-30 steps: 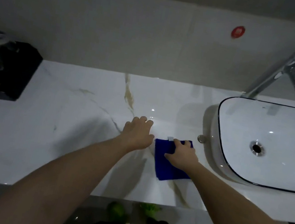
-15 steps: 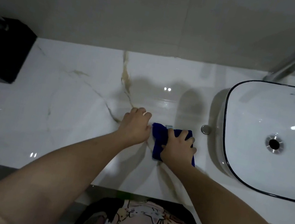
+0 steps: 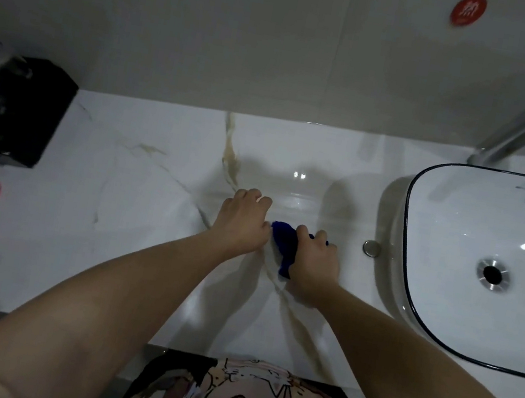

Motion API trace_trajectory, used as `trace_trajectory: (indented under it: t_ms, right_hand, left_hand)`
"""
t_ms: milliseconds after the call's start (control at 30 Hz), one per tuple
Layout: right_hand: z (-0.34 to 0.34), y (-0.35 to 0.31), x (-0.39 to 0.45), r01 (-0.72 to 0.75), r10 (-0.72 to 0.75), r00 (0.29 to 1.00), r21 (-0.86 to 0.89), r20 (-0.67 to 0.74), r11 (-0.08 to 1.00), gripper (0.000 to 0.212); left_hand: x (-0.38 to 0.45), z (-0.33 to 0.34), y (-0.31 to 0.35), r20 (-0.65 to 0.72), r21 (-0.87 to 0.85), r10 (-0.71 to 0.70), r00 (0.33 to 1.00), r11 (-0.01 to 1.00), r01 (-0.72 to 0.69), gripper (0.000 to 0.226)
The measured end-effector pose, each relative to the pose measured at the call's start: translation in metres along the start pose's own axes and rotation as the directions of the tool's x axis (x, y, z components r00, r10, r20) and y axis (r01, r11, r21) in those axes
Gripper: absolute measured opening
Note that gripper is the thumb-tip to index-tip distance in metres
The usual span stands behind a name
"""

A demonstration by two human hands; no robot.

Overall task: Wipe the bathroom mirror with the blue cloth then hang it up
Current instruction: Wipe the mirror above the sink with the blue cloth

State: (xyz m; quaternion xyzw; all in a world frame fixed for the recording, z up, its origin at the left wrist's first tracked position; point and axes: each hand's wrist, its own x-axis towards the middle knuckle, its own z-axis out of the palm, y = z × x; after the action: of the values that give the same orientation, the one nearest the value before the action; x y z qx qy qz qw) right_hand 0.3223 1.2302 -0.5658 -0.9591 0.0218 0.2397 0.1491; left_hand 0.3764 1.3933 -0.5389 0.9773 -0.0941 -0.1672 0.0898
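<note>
The right hand [image 3: 313, 263] clenches around the bunched blue cloth [image 3: 282, 247] on the marble counter [image 3: 108, 242]. Touching the cloth's left side, the left hand [image 3: 243, 220] rests with fingers curled; whether it pinches fabric cannot be determined. The cloth appears soft, light and limp: gather it in a full-palm grasp. The basin [image 3: 406, 223] sits to the right, well apart.
</note>
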Motion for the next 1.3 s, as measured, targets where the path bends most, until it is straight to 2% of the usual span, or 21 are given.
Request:
trace_trajectory:
  t_ms: [367,467,600,867,1067,1233,1300]
  right_hand:
    - [-0.053,-0.099,0.031,0.085,-0.075,0.969,0.032,-0.236,0.996,0.058]
    - [-0.072,-0.125,0.043,0.104,-0.081,0.940,0.053,-0.330,0.993,0.048]
    - [-0.104,-0.156,0.056,0.151,-0.077,0.874,0.118,-0.481,0.982,0.045]
    - [-0.182,-0.203,0.071,0.243,-0.049,0.661,0.151,-0.748,0.958,0.050]
    - [-0.243,-0.225,0.070,0.305,0.035,0.470,0.200,-0.882,0.931,0.052]
    - [-0.293,-0.241,0.072,0.403,0.133,0.153,0.185,-0.979,0.897,0.054]
    - [-0.311,-0.247,0.080,0.412,0.124,0.066,0.140,-0.990,0.900,0.059]
  left_hand:
    - [0.015,-0.094,-0.073,-0.178,-0.027,0.010,0.984,1.000,-0.015,0.044]
    - [0.021,-0.125,-0.092,-0.229,-0.035,0.010,0.973,0.999,-0.019,0.045]
    - [0.031,-0.169,-0.107,-0.332,-0.040,0.042,0.942,0.998,-0.058,0.049]
    - [0.049,-0.257,-0.117,-0.510,-0.033,0.094,0.855,0.991,-0.129,0.057]
    - [0.059,-0.308,-0.118,-0.662,0.005,0.145,0.735,0.982,-0.189,0.060]
    - [0.066,-0.343,-0.113,-0.756,0.045,0.168,0.633,0.978,-0.206,0.061]
    - [0.068,-0.356,-0.109,-0.791,0.072,0.180,0.585,0.976,-0.203,0.060]
